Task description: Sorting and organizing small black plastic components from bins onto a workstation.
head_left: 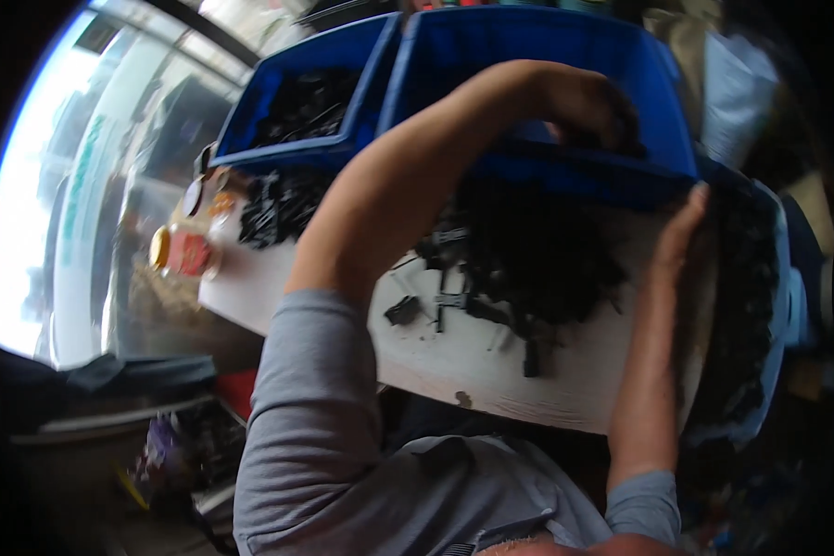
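Observation:
My left hand (591, 109) reaches over the front wall of the large blue bin (537, 37). Its fingers curl downward inside, in shadow; what they close on is too dark to make out. At that bin's front right corner is my right hand (684, 222), seen nearly edge-on. One digit stretches up to the corner, and the other fingers are hard to see. Between my forearms, a heap of black parts (537, 255) lies on the white tabletop (426, 361) against the bin. Loose black pieces (403, 310) are scattered along its left side.
Left stands a smaller blue bin (361, 120) of black parts, with black pieces (283, 208) before it. A yellow-lidded jar (183, 252) is by the table's left edge. Right of the table stands a light blue container (777, 306) of dark material; a pale bag (737, 88) is behind.

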Demonstrator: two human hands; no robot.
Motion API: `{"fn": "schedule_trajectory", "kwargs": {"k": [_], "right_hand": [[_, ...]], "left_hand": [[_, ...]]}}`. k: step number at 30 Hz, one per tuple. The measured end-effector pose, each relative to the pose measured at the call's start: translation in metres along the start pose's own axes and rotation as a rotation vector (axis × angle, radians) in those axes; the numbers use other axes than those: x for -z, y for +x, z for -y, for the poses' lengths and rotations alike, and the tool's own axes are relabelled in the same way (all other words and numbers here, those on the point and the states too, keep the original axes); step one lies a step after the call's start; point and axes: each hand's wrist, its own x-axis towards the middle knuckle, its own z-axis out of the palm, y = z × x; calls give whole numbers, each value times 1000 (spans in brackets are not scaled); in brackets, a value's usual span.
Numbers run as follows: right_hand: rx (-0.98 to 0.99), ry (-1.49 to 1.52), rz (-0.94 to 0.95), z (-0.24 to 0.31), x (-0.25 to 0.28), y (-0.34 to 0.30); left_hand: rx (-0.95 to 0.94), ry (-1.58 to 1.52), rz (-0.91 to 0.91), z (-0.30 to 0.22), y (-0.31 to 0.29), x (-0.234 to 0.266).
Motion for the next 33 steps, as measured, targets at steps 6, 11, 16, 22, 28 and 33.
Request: {"fn": "schedule_trajectory", "kwargs": {"k": [6, 11, 16, 22, 28, 33], "right_hand": [[78, -515, -123, 63, 0, -32], [529, -837, -163, 96, 7, -37], [611, -849, -167, 67, 16, -22], [399, -839, -62, 108, 5, -45], [454, -822, -93, 107, 6, -47], [547, -833, -82, 101, 9, -39]], "left_hand": [[-214, -102, -336, -5, -55, 5], [-265, -93, -590, -26, -103, -29], [-299, 122, -757, -15, -119, -94], [-148, 532, -795, -2, -127, -130], [-258, 442, -905, -10, -144, -114], [-89, 403, -850, -12, -144, -101]]}}
